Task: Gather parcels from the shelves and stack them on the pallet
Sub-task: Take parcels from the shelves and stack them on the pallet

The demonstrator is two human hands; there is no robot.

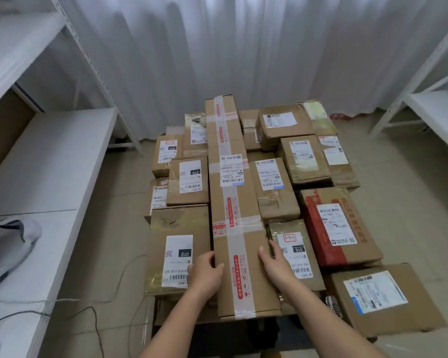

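A long narrow cardboard parcel [233, 192] with red-printed tape lies along the middle of the stack, on top of other boxes. My left hand [206, 272] grips its near left edge, thumb on top. My right hand [276, 264] grips its near right edge, thumb on the top face and fingers down the side. Around it lie several taped brown parcels with white labels, among them a red-printed box [339, 228] to the right and a large labelled box [179, 249] to the left. The pallet itself is hidden under the parcels.
White metal shelves [44, 164] run along the left, with a grey cloth [8, 244] on the lower board. Another white shelf [435, 109] stands at the right. A white curtain [230, 47] hangs behind. Cables [96, 324] trail on the tiled floor at left.
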